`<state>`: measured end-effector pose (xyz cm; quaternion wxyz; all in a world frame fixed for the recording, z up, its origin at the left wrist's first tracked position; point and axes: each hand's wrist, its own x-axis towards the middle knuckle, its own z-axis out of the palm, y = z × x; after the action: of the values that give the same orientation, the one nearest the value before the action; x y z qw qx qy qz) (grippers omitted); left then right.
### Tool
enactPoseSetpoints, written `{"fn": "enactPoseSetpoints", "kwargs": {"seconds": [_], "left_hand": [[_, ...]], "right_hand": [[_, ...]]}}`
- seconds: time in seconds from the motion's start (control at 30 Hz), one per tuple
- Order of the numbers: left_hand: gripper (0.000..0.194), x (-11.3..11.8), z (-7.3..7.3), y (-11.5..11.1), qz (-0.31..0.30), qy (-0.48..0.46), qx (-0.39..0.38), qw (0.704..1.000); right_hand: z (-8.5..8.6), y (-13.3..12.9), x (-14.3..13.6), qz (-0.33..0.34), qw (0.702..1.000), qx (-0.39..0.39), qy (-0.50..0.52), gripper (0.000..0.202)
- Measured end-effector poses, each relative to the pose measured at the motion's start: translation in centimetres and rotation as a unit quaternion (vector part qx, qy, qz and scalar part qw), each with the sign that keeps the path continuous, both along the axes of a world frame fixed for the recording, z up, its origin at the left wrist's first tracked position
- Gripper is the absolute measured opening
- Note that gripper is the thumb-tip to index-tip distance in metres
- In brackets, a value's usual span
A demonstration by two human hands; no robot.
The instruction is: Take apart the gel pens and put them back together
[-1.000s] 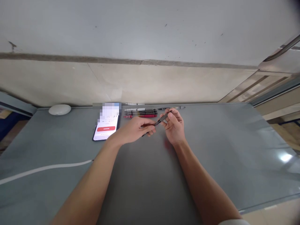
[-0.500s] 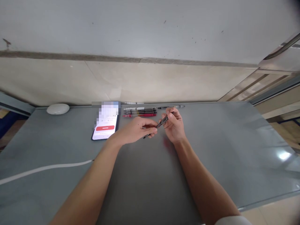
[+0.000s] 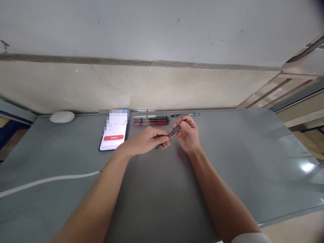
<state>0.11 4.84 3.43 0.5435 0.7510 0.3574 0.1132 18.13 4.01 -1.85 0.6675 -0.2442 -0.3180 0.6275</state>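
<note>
My left hand (image 3: 149,140) pinches the lower left end of a dark pen (image 3: 176,129), which slants up to the right. The pen's upper end is in my right hand (image 3: 188,134), between thumb and fingers. Behind my left hand several pens lie side by side, among them a red pen (image 3: 162,124), a dark pen (image 3: 162,118) and a white pen (image 3: 145,116). Another slim dark pen (image 3: 193,114) rests just behind my right hand.
A lit phone (image 3: 113,135) lies on the grey table (image 3: 157,199) left of the pens. Farther left sits a white oval object (image 3: 62,117). A white cable (image 3: 55,179) crosses the left side. The wall (image 3: 177,87) rises behind the table.
The pen has turned slightly between my fingers, and more of its dark grip section shows beside my right hand. Both hands have stayed almost in place.
</note>
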Motion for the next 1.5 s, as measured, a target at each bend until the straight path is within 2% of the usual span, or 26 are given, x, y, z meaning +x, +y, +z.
{"fn": "enactPoseSetpoints", "kwargs": {"seconds": [0.13,0.3,0.4,0.53,0.7,0.83,0.97,1.13,1.23,1.33,1.5], "left_hand": [[0.029,0.3,0.2,-0.2,0.008,0.007,0.016,1.000],[0.020,0.6,-0.6,-0.1,0.100,0.026,0.044,0.994],[0.021,0.5,-1.1,0.1,0.125,0.026,0.044,0.991],[0.021,0.2,-1.0,0.2,0.078,0.005,0.041,0.996],[0.029,0.2,-0.2,-0.1,-0.007,-0.017,-0.009,1.000],[0.033,0.2,0.1,-0.3,-0.039,-0.020,-0.026,0.999],[0.033,0.2,0.2,-0.4,-0.036,-0.011,-0.008,0.999],[0.029,0.4,0.0,-0.3,0.042,0.029,0.073,0.996],[0.027,0.4,-0.3,-0.2,0.074,0.045,0.090,0.992],[0.025,0.3,-0.4,0.0,0.071,0.037,0.081,0.993],[0.033,0.3,0.1,-0.3,0.018,0.011,0.041,0.999]], "right_hand": [[-0.3,0.0,0.0,0.016,1.000,0.013,0.021,0.019],[0.1,0.2,-0.3,-0.059,0.997,-0.044,-0.006,0.023],[0.3,0.1,-0.4,-0.060,0.997,-0.049,-0.021,0.021],[0.3,-0.1,-0.2,-0.025,0.999,-0.025,-0.013,0.020],[-0.1,-0.2,0.2,0.030,0.999,0.011,0.006,0.018],[-0.4,-0.2,0.4,0.051,0.999,0.016,0.003,0.021],[-0.3,-0.2,0.4,0.049,0.999,0.014,-0.007,0.023],[0.2,-0.1,0.0,-0.016,0.999,-0.017,-0.022,0.022],[0.4,-0.1,-0.2,-0.043,0.998,-0.037,-0.027,0.022],[0.4,-0.1,-0.1,-0.035,0.998,-0.033,-0.027,0.020],[0.2,-0.3,0.3,-0.004,1.000,-0.005,-0.018,0.019]]}}
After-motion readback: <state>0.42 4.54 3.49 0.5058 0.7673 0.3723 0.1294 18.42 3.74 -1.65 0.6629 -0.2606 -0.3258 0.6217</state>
